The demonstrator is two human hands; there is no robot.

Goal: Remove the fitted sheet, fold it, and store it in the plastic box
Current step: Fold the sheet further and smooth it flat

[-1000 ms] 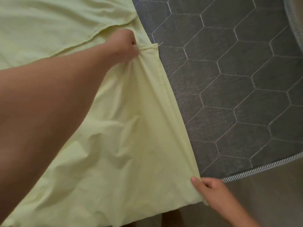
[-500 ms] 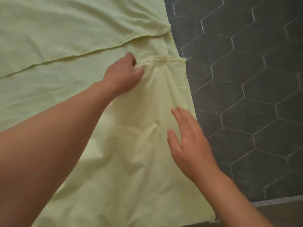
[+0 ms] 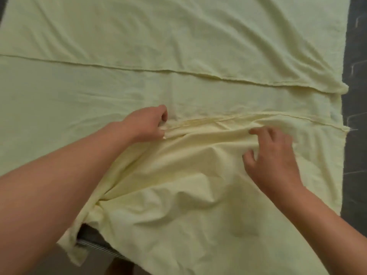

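Note:
The pale yellow fitted sheet (image 3: 178, 46) lies spread in layers across the grey mattress (image 3: 355, 76), with two folded edges running left to right. My left hand (image 3: 148, 124) grips the gathered hem of the nearest layer, fingers curled round it. My right hand (image 3: 272, 153) rests on the same layer further right, its fingers bent and pressing into the cloth below the hem. The fabric between my hands is bunched and wrinkled. The plastic box is not in view.
The mattress shows as a dark strip along the right side and its piped edge (image 3: 95, 246) peeks out under the sheet at the bottom left. The floor (image 3: 65, 264) lies below that edge.
The view has swung left, so the sheet now fills the frame. My right hand let go of the lower corner, then moved up onto the sheet near the hem. My left hand keeps its grip.

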